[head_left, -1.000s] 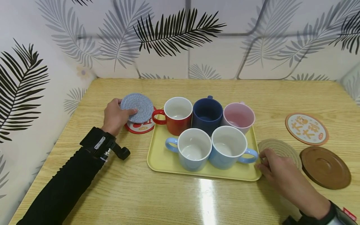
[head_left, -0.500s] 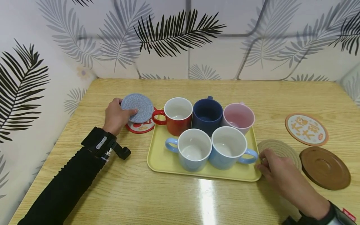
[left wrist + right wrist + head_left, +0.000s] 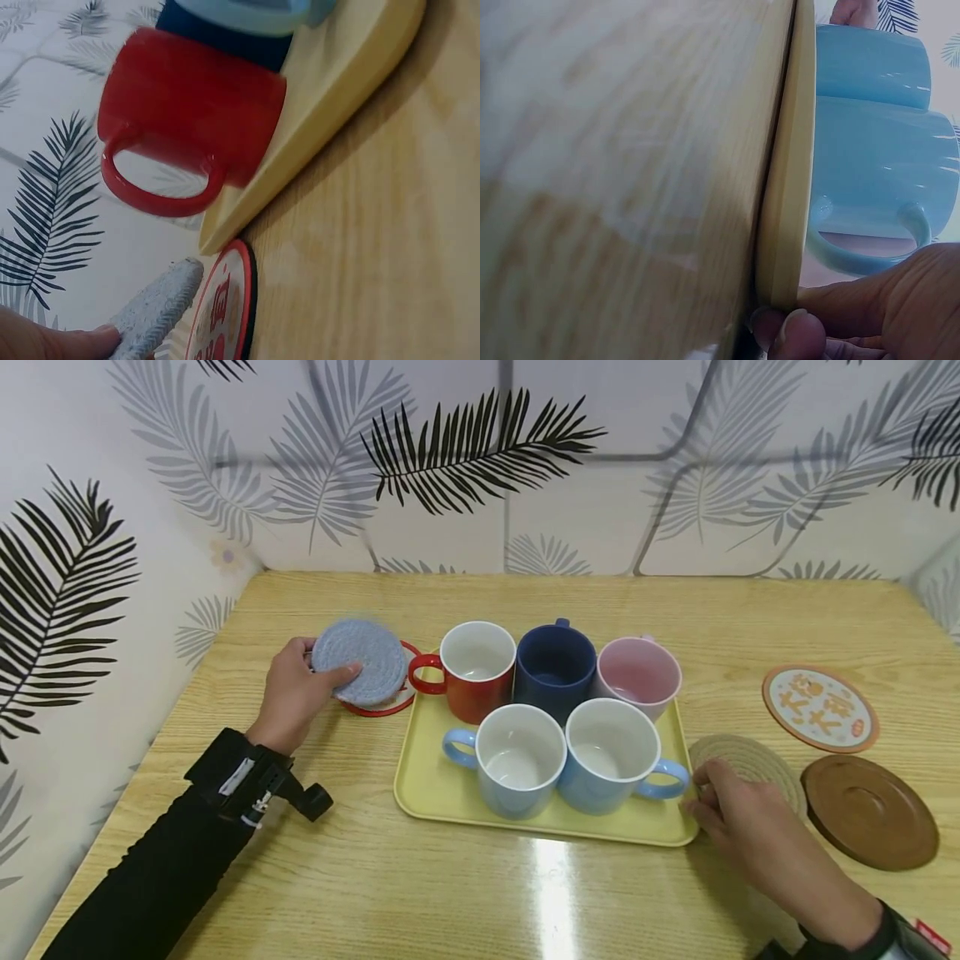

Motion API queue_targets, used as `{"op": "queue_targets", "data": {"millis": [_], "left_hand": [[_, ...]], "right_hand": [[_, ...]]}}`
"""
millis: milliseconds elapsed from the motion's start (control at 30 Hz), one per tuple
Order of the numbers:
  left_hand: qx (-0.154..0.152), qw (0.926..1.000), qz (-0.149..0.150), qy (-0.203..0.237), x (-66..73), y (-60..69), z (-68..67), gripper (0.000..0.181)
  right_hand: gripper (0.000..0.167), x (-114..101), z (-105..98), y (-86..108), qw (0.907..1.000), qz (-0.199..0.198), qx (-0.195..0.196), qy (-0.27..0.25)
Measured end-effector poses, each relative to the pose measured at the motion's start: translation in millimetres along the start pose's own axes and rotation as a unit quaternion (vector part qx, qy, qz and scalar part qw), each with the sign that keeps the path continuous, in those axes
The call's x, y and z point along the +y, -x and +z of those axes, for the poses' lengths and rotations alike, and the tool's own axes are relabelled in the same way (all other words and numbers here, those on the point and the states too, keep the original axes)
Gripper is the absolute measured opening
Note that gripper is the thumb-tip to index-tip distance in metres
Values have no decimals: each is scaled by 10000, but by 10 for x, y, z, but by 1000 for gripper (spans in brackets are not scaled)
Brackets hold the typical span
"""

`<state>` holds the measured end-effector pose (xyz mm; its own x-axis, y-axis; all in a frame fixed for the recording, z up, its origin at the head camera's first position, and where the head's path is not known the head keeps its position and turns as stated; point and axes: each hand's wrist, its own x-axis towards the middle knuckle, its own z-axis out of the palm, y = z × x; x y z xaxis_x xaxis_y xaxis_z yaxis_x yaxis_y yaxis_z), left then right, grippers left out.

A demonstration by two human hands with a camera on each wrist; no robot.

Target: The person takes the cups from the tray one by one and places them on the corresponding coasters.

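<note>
While your left hand (image 3: 296, 697) pinches the braided blue coaster (image 3: 371, 656), thumb on top, that disc tilts above the red-rimmed coaster (image 3: 384, 712), which lies beside the yellow tray (image 3: 435, 789). A light, level pinch should suit it best; mind the red mug (image 3: 480, 697), whose handle reaches the tray's left edge. With it stand 4 more: a light-blue mug (image 3: 521, 789), a navy mug (image 3: 555, 685), another light-blue mug (image 3: 607, 785) and a pink mug (image 3: 637, 672). Your right hand (image 3: 757, 831) grips the tray's near right corner; gentle, even pressure would probably prevent rocking. Rightward lie 3 rounds: a coiled beige coaster (image 3: 750, 756), an orange-rimmed coaster (image 3: 821, 708) and a brown disc (image 3: 870, 814).

The wood-grain table (image 3: 450, 893) shines under a bright streak, so things may slide easily. Leaf-printed walls (image 3: 450, 535) stand behind it and at its left.
</note>
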<state>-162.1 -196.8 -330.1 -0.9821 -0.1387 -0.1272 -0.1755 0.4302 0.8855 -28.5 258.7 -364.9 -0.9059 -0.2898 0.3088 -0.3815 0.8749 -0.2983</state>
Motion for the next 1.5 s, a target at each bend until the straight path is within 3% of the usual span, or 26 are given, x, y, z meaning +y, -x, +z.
{"op": "queue_targets", "data": {"millis": [367, 567, 700, 1100, 1500], "left_hand": [[-899, 9938, -263, -603, -150, 414, -172, 55], [-1547, 9843, -369, -764, -253, 532, -187, 52], [-1785, 9800, -351, -811, -298, 562, -193, 51], [-1581, 9664, 51, -2027, -281, 578, -226, 56], [-1394, 9592, 197, -2454, -230, 543, -209, 63]], "right_hand": [[35, -7, 2, -7, 10000, -45, 65, 33], [35, -9, 2, -1, 10000, -6, -39, 33], [34, -4, -3, -4, 10000, -5, -32, 26], [32, -1, 7, 4, 10000, 46, -81, 29], [34, -12, 5, 0, 10000, 2, -45, 35]]}}
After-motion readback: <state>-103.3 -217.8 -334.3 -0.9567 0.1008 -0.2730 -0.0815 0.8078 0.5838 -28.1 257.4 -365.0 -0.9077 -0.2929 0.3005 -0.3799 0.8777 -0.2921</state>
